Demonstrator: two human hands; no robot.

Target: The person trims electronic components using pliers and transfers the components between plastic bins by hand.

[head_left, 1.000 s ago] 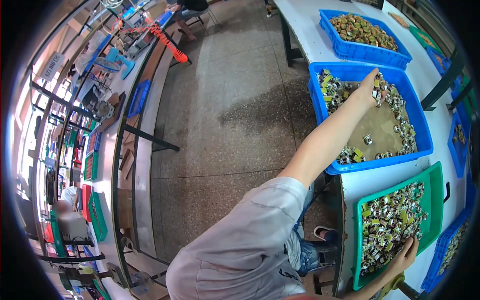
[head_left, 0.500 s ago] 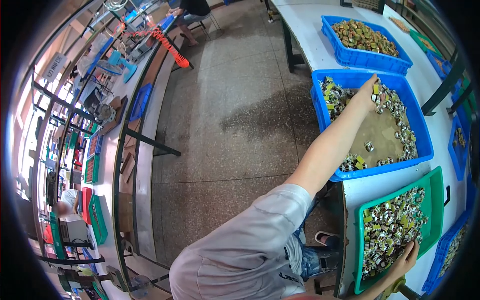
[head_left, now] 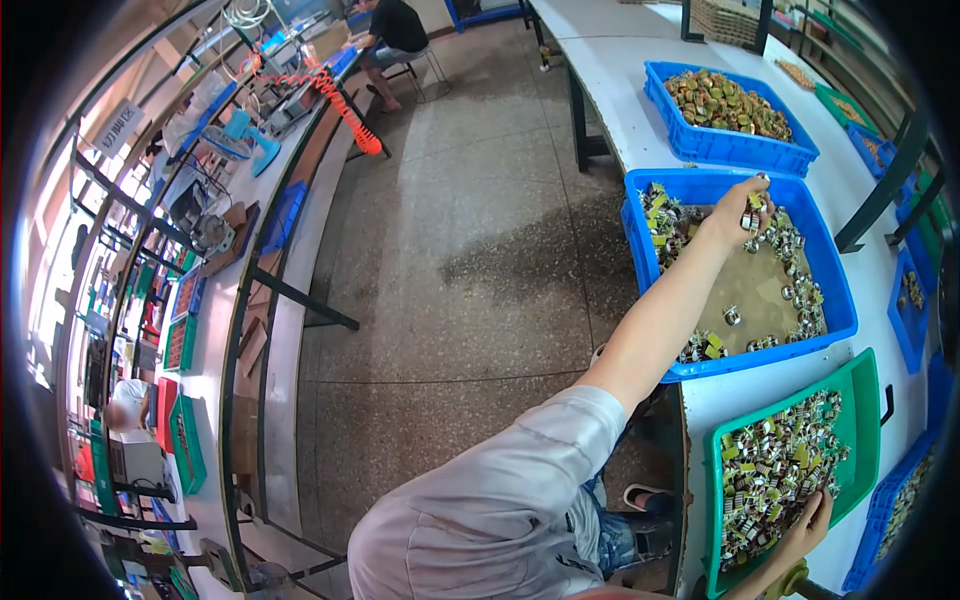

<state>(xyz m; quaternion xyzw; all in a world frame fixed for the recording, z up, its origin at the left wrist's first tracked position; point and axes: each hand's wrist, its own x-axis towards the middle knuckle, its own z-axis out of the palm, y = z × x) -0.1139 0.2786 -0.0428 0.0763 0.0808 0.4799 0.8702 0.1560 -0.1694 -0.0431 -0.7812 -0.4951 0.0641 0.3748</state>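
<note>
A small cluster of metal parts (head_left: 753,214) with yellow tabs sits in the person's left hand (head_left: 733,212), whose fingers are curled around it over the far side of a blue tray (head_left: 775,357). More such parts line the tray's sides, leaving much of its tan bottom bare, with one stray piece (head_left: 732,315) near the middle. The right hand (head_left: 810,525) lies at the edge of a heap of similar parts (head_left: 785,470) in a green tray (head_left: 864,425); its fingers are slightly bent, and whether it grips any piece cannot be told.

Both trays rest on a white desk (head_left: 712,397) with a worn front edge. Beyond the first blue tray, just beside it, stands a second blue tray (head_left: 740,148) heaped with brass-coloured pieces (head_left: 725,100). A wicker basket (head_left: 728,24) is at the far end.

A speckled stone floor (head_left: 450,310) forms an aisle. Across it runs another long desk (head_left: 208,345), carrying a blue fan (head_left: 264,150) and green trays, with an orange coiled hose (head_left: 345,112) hanging near its far end. A person in black (head_left: 398,28) sits there.
</note>
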